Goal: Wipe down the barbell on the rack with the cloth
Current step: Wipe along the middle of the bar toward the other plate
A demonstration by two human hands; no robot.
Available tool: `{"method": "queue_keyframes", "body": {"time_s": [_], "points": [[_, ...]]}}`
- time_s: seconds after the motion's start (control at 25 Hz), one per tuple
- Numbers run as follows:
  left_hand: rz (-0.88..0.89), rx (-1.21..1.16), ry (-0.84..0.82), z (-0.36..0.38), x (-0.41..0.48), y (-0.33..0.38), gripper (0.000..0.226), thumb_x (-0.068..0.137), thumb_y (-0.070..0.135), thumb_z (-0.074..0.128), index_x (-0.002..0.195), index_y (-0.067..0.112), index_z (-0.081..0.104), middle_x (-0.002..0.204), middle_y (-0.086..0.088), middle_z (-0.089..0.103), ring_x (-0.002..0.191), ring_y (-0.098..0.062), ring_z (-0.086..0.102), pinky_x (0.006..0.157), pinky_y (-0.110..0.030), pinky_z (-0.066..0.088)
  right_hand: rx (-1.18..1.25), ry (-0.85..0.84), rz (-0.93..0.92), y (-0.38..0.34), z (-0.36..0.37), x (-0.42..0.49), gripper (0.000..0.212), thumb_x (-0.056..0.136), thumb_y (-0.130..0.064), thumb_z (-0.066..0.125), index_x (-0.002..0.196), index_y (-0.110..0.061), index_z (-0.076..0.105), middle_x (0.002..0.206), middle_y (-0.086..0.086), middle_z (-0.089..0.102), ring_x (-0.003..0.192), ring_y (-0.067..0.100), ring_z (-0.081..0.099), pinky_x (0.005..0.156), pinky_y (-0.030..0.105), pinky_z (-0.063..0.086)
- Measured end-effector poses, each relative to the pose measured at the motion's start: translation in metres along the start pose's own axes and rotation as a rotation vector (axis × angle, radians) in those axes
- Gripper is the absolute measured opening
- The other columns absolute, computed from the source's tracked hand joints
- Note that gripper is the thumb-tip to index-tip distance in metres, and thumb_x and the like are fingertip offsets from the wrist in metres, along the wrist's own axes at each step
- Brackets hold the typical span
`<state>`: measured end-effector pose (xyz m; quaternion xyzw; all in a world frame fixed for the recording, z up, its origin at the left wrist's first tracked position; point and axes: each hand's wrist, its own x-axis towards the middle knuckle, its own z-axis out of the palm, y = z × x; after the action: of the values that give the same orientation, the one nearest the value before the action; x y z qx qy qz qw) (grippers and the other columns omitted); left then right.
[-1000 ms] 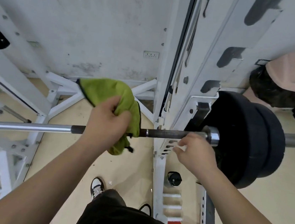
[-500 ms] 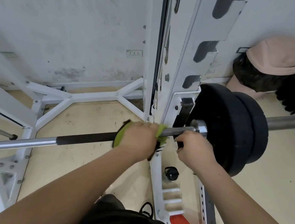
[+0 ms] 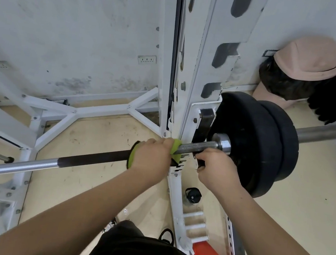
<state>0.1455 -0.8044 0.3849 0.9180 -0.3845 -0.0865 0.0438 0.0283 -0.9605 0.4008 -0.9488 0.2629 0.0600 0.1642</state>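
The left hand [image 3: 150, 157] is clamped over the barbell [image 3: 95, 157], knuckles up, with the green cloth [image 3: 176, 147] wrapped round the bar underneath the palm. A strip of cloth peeks out at each side of the fist. Out past the hand's little-finger side the bar runs away dark for a stretch, then turns to bright bare steel. On the thumb side it goes straight into the white rack [image 3: 199, 67], where it rests in the hook.

The right hand [image 3: 214, 171] sits just beside the left, apart from it by a short bare bit of knurled bar. Its fingers are curled tight right under the bar and the thumb lies up against it. Whether it truly grips the bar or something dark on the rack below, I cannot tell from here. Just beyond this hand are the bar's shiny collar and two black weight plates [image 3: 245, 141], and past them the bare end of the bar sticks out.

Below the right hand's wrist, a small black-capped bottle [image 3: 193, 195] stands on the floor against the foot of the rack. Farther beyond the plates, by the wall, a pink cap [image 3: 307, 57] sits on top of something dark. Beyond the left hand, a white socket [image 3: 147, 59] is set into the scuffed wall.
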Motion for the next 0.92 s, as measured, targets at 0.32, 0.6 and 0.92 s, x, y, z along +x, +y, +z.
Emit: {"method": "queue_keyframes", "body": {"time_s": [0.32, 0.6, 0.92], "points": [[0.125, -0.074, 0.009, 0.004, -0.011, -0.023, 0.064, 0.085, 0.009, 0.063, 0.145, 0.025, 0.046, 0.137, 0.002, 0.062, 0.118, -0.025, 0.057, 0.093, -0.04, 0.05, -0.022, -0.005, -0.005, -0.001, -0.001, 0.001, 0.041, 0.086, -0.008, 0.06, 0.119, -0.028, 0.073, 0.121, -0.005, 0.067, 0.107, 0.023, 0.063, 0.078, 0.034, 0.056], [-0.065, -0.014, -0.006, -0.012, 0.004, 0.037, 0.041, 0.086, 0.006, 0.055, 0.125, 0.018, 0.052, 0.121, -0.006, 0.065, 0.111, -0.031, 0.058, 0.089, -0.041, 0.044, 0.014, -0.003, -0.001, -0.001, -0.007, -0.002, 0.042, 0.088, -0.011, 0.064, 0.125, -0.03, 0.071, 0.125, -0.006, 0.069, 0.11, 0.022, 0.065, 0.082, 0.034, 0.057], [-0.346, -0.813, 0.093, -0.049, -0.031, -0.012, 0.024, 0.091, 0.018, 0.049, 0.108, 0.029, 0.063, 0.08, 0.001, 0.077, 0.071, -0.027, 0.073, 0.069, -0.042, 0.062, -0.049, 0.409, -0.182, 0.004, -0.061, -0.018, 0.016, 0.09, -0.034, 0.068, 0.099, -0.024, 0.077, 0.101, -0.006, 0.068, 0.098, 0.021, 0.064, 0.071, 0.034, 0.055]]}}
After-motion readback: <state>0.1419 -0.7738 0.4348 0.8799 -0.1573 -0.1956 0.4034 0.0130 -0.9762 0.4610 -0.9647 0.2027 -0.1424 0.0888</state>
